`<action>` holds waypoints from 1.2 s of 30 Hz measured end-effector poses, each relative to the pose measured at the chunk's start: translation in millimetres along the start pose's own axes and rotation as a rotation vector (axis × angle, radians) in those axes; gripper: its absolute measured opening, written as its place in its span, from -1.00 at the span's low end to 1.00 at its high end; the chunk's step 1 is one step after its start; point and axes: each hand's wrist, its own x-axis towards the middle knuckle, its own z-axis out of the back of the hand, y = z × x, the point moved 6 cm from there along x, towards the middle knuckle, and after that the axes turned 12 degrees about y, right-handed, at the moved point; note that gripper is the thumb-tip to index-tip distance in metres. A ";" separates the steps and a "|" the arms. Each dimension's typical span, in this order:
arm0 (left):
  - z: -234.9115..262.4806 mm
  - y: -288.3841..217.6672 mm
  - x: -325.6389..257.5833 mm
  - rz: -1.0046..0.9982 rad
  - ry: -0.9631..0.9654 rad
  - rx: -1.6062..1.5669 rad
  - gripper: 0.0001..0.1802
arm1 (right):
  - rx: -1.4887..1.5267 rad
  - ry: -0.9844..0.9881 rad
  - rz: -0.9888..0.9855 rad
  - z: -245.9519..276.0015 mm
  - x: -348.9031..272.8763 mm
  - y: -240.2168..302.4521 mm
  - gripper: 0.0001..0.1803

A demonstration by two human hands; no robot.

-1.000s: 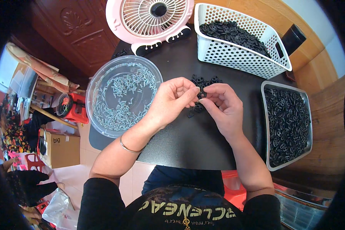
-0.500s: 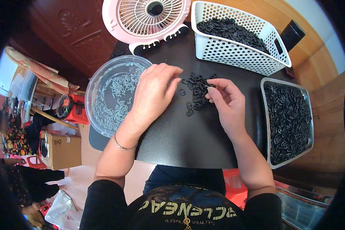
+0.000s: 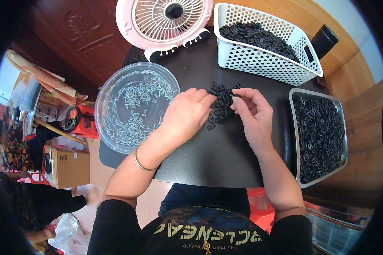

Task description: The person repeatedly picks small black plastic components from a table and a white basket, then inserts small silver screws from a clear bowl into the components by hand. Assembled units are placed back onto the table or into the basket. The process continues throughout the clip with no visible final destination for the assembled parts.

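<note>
A loose pile of small black plastic pieces with holes lies on the dark table. At its left edge is my left hand, palm down, with the fingers bent and drawn together; its fingertips reach the pieces, and whatever they pinch is hidden. My right hand, at the pile's right side, pinches a small black plastic piece between thumb and forefinger. Left of my left hand stands a round clear tub holding many short silvery pins.
A white perforated basket of black pieces stands at the back right. To the right lies a pale-rimmed tray full of similar pieces. A pink fan is at the back. Another person's arm shows at far left, beside a cardboard box.
My left hand has moved from beside the tub's rim rightward and nearer to me, onto the pile's edge, its fingers closing. My right hand stays nearly still. The other person's arm has swung right.
</note>
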 end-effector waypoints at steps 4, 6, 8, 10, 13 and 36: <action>-6.0 -7.3 2.4 -0.095 -0.049 -0.036 -0.71 | 0.024 0.000 0.013 -0.7 0.8 0.9 -0.83; -10.4 -5.8 1.6 -0.057 0.015 -0.036 -0.72 | 0.026 0.004 0.022 -0.2 1.1 0.0 -0.83; -12.4 -3.9 1.3 -0.022 0.052 -0.056 -0.75 | 0.005 0.003 0.017 1.3 1.3 -1.0 -0.83; -11.5 -2.2 1.1 0.010 0.062 -0.090 -0.79 | 0.019 -0.001 0.018 1.2 1.3 -1.6 -0.83; -11.4 1.6 -1.0 0.038 0.090 -0.110 -0.84 | 0.031 0.002 0.013 0.7 1.4 -1.9 -0.83; -9.8 23.3 -3.1 0.223 0.000 -1.556 -0.86 | 0.027 0.161 -0.050 -12.5 -0.8 -1.6 -0.83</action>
